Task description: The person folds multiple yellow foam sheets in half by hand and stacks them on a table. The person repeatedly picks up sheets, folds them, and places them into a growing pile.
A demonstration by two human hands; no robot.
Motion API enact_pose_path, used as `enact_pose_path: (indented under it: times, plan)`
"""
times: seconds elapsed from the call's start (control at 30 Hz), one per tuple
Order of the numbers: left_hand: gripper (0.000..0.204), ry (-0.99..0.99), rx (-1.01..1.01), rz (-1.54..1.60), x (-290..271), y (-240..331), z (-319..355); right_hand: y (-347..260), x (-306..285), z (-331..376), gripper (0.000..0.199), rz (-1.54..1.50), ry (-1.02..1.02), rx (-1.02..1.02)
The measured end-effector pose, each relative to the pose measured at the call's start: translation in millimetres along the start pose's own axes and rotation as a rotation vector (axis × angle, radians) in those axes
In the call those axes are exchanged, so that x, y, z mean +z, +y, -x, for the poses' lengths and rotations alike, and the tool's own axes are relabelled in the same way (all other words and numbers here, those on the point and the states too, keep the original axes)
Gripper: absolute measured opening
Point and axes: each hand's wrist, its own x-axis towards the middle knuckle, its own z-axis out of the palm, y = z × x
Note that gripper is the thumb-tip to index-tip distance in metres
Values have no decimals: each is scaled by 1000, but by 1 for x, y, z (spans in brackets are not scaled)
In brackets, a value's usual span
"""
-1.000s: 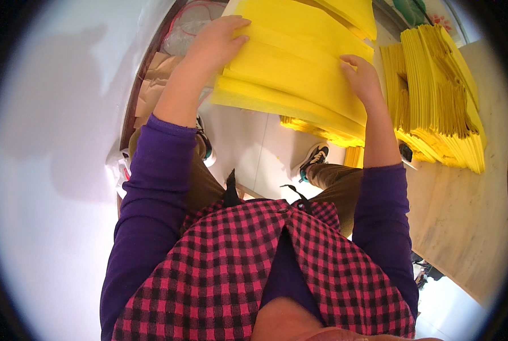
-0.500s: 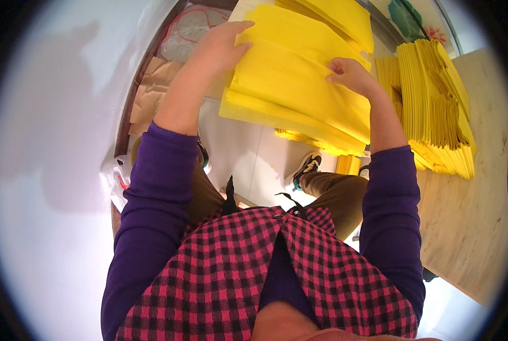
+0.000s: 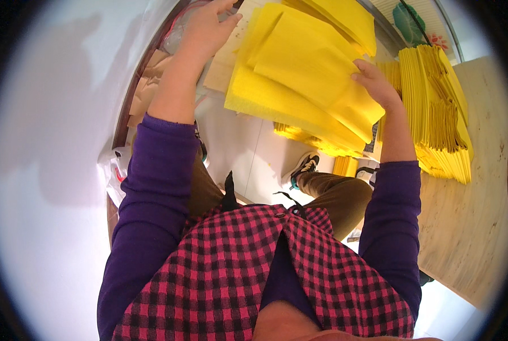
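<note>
Yellow cloth-like sheets (image 3: 242,88) lie in a loose pile in front of me, several layers overlapping out of line. The topmost yellow sheet (image 3: 305,59) sits askew over the others, toward the right. My right hand (image 3: 378,85) is at its right edge, fingers and thumb closing on the sheet; the exact grip is partly hidden. To the upper left of the pile, my left hand (image 3: 208,31) is raised with thumb and fingers apart and nothing in it.
A thick stack of folded yellow pieces (image 3: 433,102) stands on a wooden table (image 3: 458,227) at the right. More yellow sheets (image 3: 345,20) lie behind the pile. Brown paper (image 3: 146,94) is at the left. Below are the pale floor (image 3: 231,148) and my shoe (image 3: 305,167).
My right hand has moved right, and the top sheet has shifted right with it, uncovering the layers below. My left hand has moved up and left, away from the pile's edge.
</note>
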Motion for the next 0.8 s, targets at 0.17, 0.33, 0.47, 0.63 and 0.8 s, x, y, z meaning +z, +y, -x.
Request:
enact_pose_path:
  times: [0.17, 0.33, 0.47, 0.63, 0.8]
  plan:
    - [25, 50, -88, 149, -6, 12, 3, -3, -21, 19, 31, -94, 58, 13]
    - [32, -12, -55, 229, 8, -28, -1, 10, -37, 20, 30, -254, 4, 51]
    - [35, -54, -71, 391, 23, -46, -3, 14, -47, 23, 30, -298, -26, 38]
    - [41, -193, -223, 897, 23, -24, 2, 0, -51, 28, 31, -283, -66, -51]
    - [59, -484, -440, 1372, 12, -3, 9, -15, -57, 37, 38, -504, -141, -14]
